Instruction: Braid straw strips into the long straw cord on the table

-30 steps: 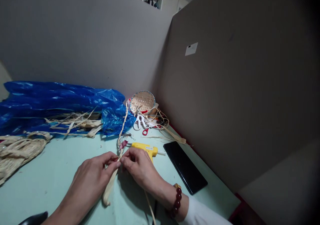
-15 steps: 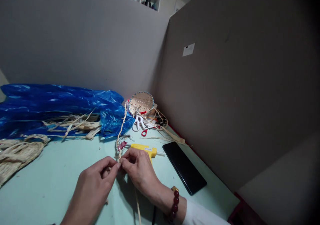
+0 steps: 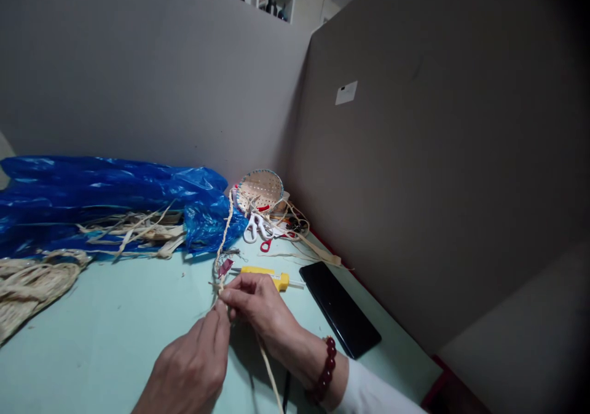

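A thin braided cord of pale straw-like fibre point(image 3: 225, 233) runs from the back of the table down to my hands. My right hand point(image 3: 262, 309) pinches its near end between thumb and forefinger. Close against it, my left hand point(image 3: 193, 352) has its fingers pressed together at the same spot; its fingertips are partly hidden behind the knuckles. A loose strand point(image 3: 267, 368) trails from under my right hand toward the front edge. Beside the cord lies a small dark red piece point(image 3: 225, 268). Partly covered by my right hand is a yellow glue gun point(image 3: 282, 281).
To the right lies a black phone point(image 3: 340, 308). Farther back are white-handled scissors point(image 3: 251, 228) and a small woven basket point(image 3: 260, 187). A blue plastic bag point(image 3: 92, 180) with loose fibre strands point(image 3: 147, 231) and a woven piece point(image 3: 39, 288) occupy the left. Partition walls point(image 3: 391, 156) enclose the table.
My left hand has turned, its knuckles now facing up and its fingers drawn together at the cord. My right hand stays at the cord; the trailing strand has swung right.
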The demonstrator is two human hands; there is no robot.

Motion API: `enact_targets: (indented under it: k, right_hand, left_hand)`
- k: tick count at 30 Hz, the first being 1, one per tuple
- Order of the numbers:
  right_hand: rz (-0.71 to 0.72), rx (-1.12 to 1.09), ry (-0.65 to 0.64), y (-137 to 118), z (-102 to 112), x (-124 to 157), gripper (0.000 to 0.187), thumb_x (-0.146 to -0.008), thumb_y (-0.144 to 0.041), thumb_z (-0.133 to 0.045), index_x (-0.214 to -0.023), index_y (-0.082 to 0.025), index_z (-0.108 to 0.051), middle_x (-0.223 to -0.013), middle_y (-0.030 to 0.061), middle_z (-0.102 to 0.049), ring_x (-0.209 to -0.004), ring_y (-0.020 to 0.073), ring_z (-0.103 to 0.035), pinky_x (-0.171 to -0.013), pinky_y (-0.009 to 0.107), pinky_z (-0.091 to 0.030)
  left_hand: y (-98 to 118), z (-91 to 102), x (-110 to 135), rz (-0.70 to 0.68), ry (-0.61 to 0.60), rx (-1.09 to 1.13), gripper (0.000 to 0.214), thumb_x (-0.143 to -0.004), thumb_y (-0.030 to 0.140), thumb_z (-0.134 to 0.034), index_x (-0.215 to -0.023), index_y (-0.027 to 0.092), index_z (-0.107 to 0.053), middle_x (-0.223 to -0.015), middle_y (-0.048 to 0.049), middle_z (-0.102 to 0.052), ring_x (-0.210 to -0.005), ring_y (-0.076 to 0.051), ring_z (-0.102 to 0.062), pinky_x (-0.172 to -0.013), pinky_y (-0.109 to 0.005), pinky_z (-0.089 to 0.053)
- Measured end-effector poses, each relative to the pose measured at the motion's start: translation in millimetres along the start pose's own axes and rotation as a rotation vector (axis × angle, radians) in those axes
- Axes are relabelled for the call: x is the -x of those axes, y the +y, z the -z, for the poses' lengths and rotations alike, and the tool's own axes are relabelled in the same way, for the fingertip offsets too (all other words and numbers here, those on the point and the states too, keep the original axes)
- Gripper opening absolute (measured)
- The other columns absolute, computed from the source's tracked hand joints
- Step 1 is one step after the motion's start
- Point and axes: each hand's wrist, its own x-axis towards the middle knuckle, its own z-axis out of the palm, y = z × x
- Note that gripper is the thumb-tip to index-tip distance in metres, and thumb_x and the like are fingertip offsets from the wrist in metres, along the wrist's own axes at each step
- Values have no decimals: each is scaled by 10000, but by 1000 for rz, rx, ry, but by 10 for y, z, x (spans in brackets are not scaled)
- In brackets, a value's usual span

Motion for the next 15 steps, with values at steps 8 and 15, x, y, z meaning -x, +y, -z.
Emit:
enact_targets:
  k: [8,15]
  right_hand:
    - [-69,-21,3,-25,8,18,162,-642,-265,-659,-665,-129,-574,-616,15,-608,-498,66,-393,-501,210,-261]
    - [-1,118,-57,41,33,2,29,-735,-134,-567,-736,-127,-594,-591,-23,-539,-514,72,-397,-528,202,-292]
  left_hand:
    - [-366,-96,-132,940,-281,986,232,-856,398,-521,-930,203,-623,-979,-67,-687,-914,-225,-644,-806,-311,-470]
    - [-367,-356,-116,1293,-639,1824,423,-659,534,-724,-766,162,-554,-515,84,-470,-363,0,-207,-383,-153,-132]
